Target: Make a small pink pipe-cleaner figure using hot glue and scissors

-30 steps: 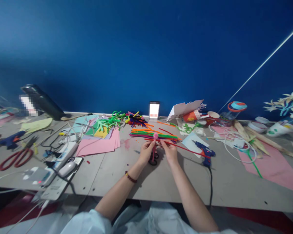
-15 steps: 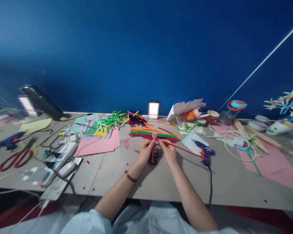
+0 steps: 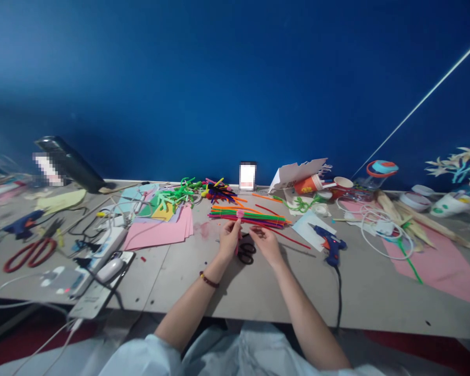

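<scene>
My left hand point(image 3: 229, 240) pinches a pink pipe-cleaner piece whose round pink top point(image 3: 240, 214) stands above the fingertips. Part of its stem shows below the fingers. A short gap away, my right hand point(image 3: 267, 244) has its fingers bent and slightly apart, with nothing visible between them. Black-handled scissors point(image 3: 246, 253) lie on the table between my hands, blades partly hidden. Just beyond my hands is a bundle of coloured pipe cleaners point(image 3: 258, 215). A red pipe cleaner point(image 3: 295, 242) lies to the right, its near end hidden behind my right hand.
Pink paper point(image 3: 156, 234) and green pipe cleaners point(image 3: 176, 194) are on the left. A blue glue gun point(image 3: 332, 244) lies right with its cord running forward. Red-handled scissors point(image 3: 30, 255) and a power strip point(image 3: 97, 261) sit far left. A phone point(image 3: 247, 176) stands against the wall.
The red pipe cleaner has left my right hand and now lies on the table. My left hand has shifted slightly left with the pink piece, and my hands are farther apart.
</scene>
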The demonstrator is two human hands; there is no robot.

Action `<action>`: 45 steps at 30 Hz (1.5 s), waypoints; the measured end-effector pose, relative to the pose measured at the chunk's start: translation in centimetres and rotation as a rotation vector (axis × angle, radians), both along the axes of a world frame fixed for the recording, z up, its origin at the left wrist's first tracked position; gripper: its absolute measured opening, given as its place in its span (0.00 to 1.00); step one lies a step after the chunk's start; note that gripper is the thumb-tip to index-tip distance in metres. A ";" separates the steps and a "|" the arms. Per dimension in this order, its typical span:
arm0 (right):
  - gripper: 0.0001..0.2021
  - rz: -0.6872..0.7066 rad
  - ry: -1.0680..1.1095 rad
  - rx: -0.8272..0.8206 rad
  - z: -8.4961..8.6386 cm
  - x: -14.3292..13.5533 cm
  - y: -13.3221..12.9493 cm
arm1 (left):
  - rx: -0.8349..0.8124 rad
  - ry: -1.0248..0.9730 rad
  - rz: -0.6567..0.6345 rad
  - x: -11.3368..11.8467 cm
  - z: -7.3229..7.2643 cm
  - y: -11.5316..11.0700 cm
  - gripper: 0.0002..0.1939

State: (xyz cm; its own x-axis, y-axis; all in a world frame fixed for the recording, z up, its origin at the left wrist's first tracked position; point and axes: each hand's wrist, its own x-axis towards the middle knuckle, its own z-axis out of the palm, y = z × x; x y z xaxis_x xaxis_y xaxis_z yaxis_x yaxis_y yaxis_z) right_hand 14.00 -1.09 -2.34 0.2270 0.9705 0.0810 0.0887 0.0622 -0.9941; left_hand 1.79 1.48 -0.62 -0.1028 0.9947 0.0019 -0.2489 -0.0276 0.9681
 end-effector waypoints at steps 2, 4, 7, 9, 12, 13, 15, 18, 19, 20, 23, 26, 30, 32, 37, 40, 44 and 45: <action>0.06 0.091 -0.251 0.053 0.0 -0.1 -0.3 | 0.015 -0.010 0.036 -0.4 0.0 0.3 0.21; 0.04 0.210 -0.497 0.091 0.1 -0.2 -0.8 | 0.018 -0.021 0.073 -0.8 -0.1 0.7 0.21; 0.05 0.319 -0.695 0.106 0.7 -0.3 -1.4 | 0.013 -0.010 0.110 -1.2 -0.1 1.0 0.20; 0.05 0.316 -0.761 0.100 1.1 -0.1 -1.7 | 0.009 0.000 0.118 -1.2 0.0 1.0 0.19; 0.04 0.312 -0.877 0.074 1.7 0.0 -2.1 | 0.001 0.005 0.119 -1.2 0.1 1.0 0.19; 0.04 0.324 -0.918 0.063 1.8 0.0 -2.3 | 0.000 0.009 0.116 -1.2 0.1 1.0 0.19; 0.04 0.346 -0.991 0.044 1.9 0.0 -2.6 | -0.001 0.018 0.114 -1.2 0.0 1.1 0.19; 0.05 0.329 -1.053 0.036 1.7 -0.2 -3.3 | -0.005 0.012 0.121 -1.3 -0.6 1.5 0.17; 0.05 0.304 -1.063 0.042 1.6 -0.3 -3.5 | -0.010 0.005 0.125 -1.3 -0.8 1.6 0.16; 0.05 0.280 -1.071 0.049 1.6 -0.3 -3.8 | -0.020 0.000 0.132 -1.4 -1.0 1.7 0.16; 0.05 0.266 -1.079 0.026 1.9 0.2 -4.7 | -0.045 -0.021 0.129 -1.6 -1.2 1.9 0.15; 0.07 0.320 -1.012 -0.098 2.7 1.7 -5.6 | -0.050 -0.057 0.121 -2.1 -0.8 2.0 0.15; 0.07 0.286 -0.810 -0.183 3.4 4.9 -6.7 | -0.062 -0.114 0.162 -2.6 -0.2 2.2 0.14; 0.03 0.262 -0.662 -0.223 3.6 6.4 -7.1 | -0.065 -0.146 0.173 -2.6 -0.1 2.3 0.14; 0.11 0.190 -0.245 -0.258 3.8 7.5 -7.2 | -0.061 -0.212 0.133 -2.3 -0.2 2.1 0.16; 0.16 0.312 0.021 -0.295 3.9 6.1 -6.3 | -0.068 -0.254 0.121 -2.2 0.0 2.0 0.16; 0.21 0.492 0.142 -0.365 4.3 3.4 -4.5 | -0.082 -0.349 0.112 -2.2 0.5 1.9 0.17; 0.22 0.510 0.144 -0.371 4.3 2.7 -4.0 | -0.086 -0.364 0.107 -2.2 0.5 1.8 0.18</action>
State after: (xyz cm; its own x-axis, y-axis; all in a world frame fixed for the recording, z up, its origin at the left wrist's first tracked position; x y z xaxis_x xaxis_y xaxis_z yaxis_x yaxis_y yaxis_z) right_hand 16.71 -5.13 2.01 -0.2861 0.9171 -0.2777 0.0025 -0.2891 -0.9573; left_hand -0.42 3.33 -0.07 -0.1849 0.9732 -0.1369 -0.5764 0.0055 0.8171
